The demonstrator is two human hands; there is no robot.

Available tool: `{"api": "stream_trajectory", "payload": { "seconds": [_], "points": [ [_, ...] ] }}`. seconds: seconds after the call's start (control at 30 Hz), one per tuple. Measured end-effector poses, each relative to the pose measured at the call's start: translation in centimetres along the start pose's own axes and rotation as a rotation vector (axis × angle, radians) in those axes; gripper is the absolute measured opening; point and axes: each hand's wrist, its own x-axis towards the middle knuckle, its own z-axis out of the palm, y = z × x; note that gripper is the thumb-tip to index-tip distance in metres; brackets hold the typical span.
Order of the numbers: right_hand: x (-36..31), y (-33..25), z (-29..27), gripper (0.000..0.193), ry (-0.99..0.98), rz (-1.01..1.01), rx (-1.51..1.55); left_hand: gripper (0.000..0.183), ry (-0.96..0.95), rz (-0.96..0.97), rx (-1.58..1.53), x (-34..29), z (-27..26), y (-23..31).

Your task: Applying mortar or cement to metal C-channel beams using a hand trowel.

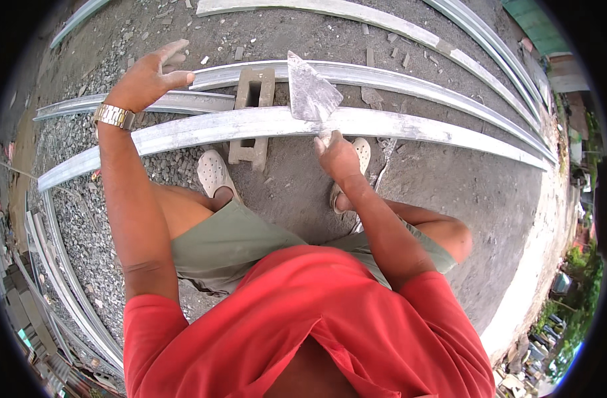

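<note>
My right hand point(338, 158) is closed round the handle of a pointing trowel point(312, 93). The trowel's grey, smeared blade points away from me, over a long pale metal channel point(204, 127) that crosses in front of me; whether it touches the channel cannot be made out. My left hand point(147, 78) is raised at the left with thumb and fingers apart, holding nothing. On that wrist is a metal-banded watch point(115, 116). Beneath the channel stands a hollow concrete block point(249, 154), with its cavities partly showing.
Just beyond lie another metal channel point(383, 74) and a shorter one point(197, 101). Farther off, a long pale bar point(356, 10) and more channels point(479, 33) cross the ground. Gravel point(97, 245) covers the left side. More metal lengths point(71, 285) lie at the lower left.
</note>
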Motion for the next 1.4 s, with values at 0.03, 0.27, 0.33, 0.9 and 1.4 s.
{"api": "stream_trajectory", "payload": {
  "seconds": [0.03, 0.27, 0.33, 0.9, 1.4],
  "points": [
    [-0.5, -0.7, 0.4, 0.043, -0.029, -0.006, 0.016, 0.074, -0.031, 0.006, -0.043, 0.6, 0.7, 0.0],
    [-0.2, 3.6, -2.8, 0.044, 0.062, 0.057, -0.067, 0.074, -0.075, 0.032, -0.028, 0.8, 1.8, 1.0],
    [0.9, 8.8, -5.8, 0.046, 0.146, 0.217, -0.082, 0.074, -0.067, 0.036, 0.016, 0.7, 2.2, 0.3],
    [0.2, 9.5, -10.2, 0.04, 0.277, 0.147, 0.545, 0.085, -0.552, 0.278, 0.236, 7.9, 18.6, 8.1],
    [-18.1, 26.8, -23.2, 0.048, 1.027, 0.509, 0.86, 0.108, -0.599, 0.068, 0.126, 12.6, 28.5, 12.2]
  ]
}}
